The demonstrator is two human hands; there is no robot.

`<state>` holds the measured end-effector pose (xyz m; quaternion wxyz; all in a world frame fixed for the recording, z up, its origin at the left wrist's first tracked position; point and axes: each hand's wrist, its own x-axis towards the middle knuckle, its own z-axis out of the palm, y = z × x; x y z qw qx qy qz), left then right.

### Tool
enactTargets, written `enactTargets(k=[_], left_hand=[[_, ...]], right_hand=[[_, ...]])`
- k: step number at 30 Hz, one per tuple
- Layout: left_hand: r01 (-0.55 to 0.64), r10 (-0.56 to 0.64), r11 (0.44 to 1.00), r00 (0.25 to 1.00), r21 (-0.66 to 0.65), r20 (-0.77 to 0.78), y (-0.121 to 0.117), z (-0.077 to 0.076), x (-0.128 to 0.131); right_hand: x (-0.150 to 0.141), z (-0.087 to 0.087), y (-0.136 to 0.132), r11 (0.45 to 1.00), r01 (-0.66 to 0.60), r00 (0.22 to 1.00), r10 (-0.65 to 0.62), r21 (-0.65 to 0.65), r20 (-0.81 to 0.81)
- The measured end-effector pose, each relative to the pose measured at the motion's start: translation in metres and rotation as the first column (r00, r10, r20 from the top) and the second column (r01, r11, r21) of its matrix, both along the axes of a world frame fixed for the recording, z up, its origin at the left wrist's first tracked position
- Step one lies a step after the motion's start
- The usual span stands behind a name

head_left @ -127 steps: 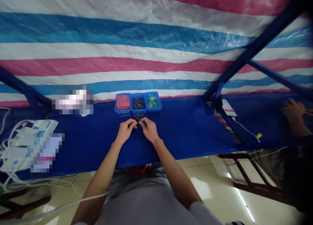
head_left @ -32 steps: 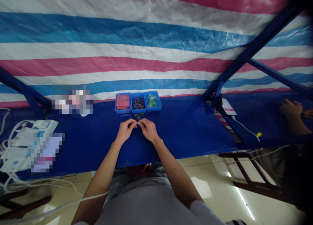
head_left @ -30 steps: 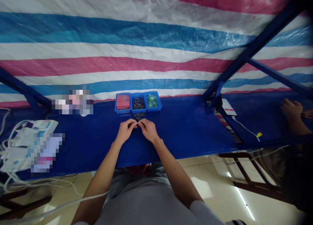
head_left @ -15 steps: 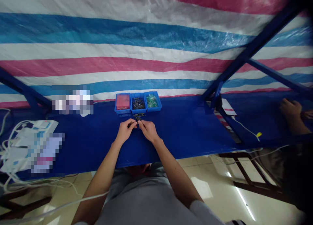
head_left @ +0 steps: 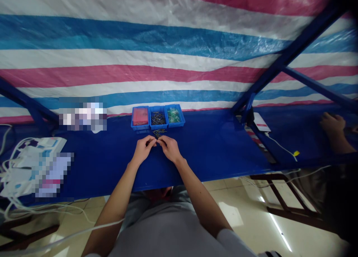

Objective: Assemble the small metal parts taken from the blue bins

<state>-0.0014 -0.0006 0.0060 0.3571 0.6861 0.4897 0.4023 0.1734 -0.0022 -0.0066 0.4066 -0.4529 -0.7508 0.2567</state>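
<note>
My left hand (head_left: 145,147) and my right hand (head_left: 169,146) meet over the table, thumbs and forefingers pinched close together. Whatever sits between the fingertips is too small to make out. Just beyond them lies a small pile of thin dark metal pieces (head_left: 159,132), like screws or pins. Behind the pile stand three blue bins side by side: the left one holds flat red packets (head_left: 140,116), the middle one more thin metal pieces (head_left: 158,118), and the right one clear-green small pieces (head_left: 174,115).
A white power strip (head_left: 57,143) with tangled cables lies at the left, near blurred-out items. Blue frame posts (head_left: 263,81) rise at the right. Past them are a white box-like device (head_left: 261,122) with a cable and another person's hand (head_left: 332,123). A striped sheet (head_left: 179,74) hangs behind.
My right fingertips have shifted very slightly toward the left hand. Otherwise the hands, pile and bins look the same.
</note>
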Motion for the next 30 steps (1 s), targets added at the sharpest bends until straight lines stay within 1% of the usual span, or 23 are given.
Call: enactTargets(k=[5,11,16,21,26,30], left_hand=[[0.009,-0.008,1.000,1.000,0.007,-0.004,-0.0004,0.0010,0.0009],[0.015,-0.015,1.000,1.000,0.000,-0.005,-0.0003,0.0008,0.0013],[0.019,-0.019,1.000,1.000,-0.001,-0.002,0.0000,-0.0011,0.0009],[0.016,-0.016,1.000,1.000,-0.004,-0.001,0.0002,-0.0020,0.0005],[0.014,-0.014,1.000,1.000,0.007,-0.015,-0.0002,-0.0003,0.0001],[0.017,-0.017,1.000,1.000,0.003,-0.001,-0.0006,0.0004,-0.0003]], right_hand=[[-0.0007,0.0018,-0.0012,1.000,0.023,0.997,-0.023,-0.001,0.076],[-0.0017,-0.0005,-0.0005,0.995,0.097,0.972,-0.095,0.004,0.216],[-0.0015,-0.0018,0.0008,0.994,0.108,0.966,-0.103,-0.008,0.239],[-0.0008,0.0001,-0.0002,0.995,0.104,0.977,-0.102,-0.003,0.187],[0.0002,0.0017,-0.0007,0.998,0.061,0.998,-0.062,0.011,0.028],[0.0004,0.0001,0.0003,0.997,0.058,0.994,-0.053,0.046,-0.091]])
